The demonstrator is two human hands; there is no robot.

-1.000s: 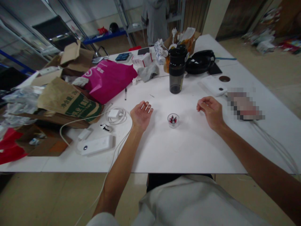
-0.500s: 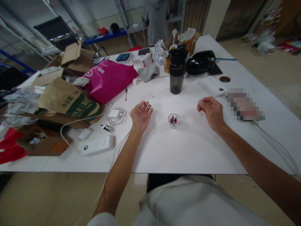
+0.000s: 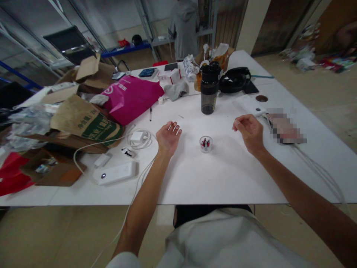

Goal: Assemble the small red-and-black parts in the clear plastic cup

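Note:
A small clear cup (image 3: 205,149) stands on the table between my two hands, with several small red, black and silver pieces (image 3: 205,142) in it, too small to name. My left hand (image 3: 169,138) is to its left, palm turned up and fingers apart and half curled, with nothing in it. To the cup's right is my right hand (image 3: 250,133), its fingers loosely bent towards the cup and the thumb close by them; nothing shows in it. Neither hand touches the cup.
A dark shaker bottle (image 3: 209,89) stands behind the cup. On the left are a coiled white cable (image 3: 138,138), a white power bank (image 3: 118,173), a pink bag (image 3: 134,97) and cardboard boxes (image 3: 60,169). A blurred-out phone-like thing (image 3: 287,127) lies at the right.
The view has shifted slightly, so the far table things sit a little lower. Both hands hold nearly the same pose, and the cup stays where it was.

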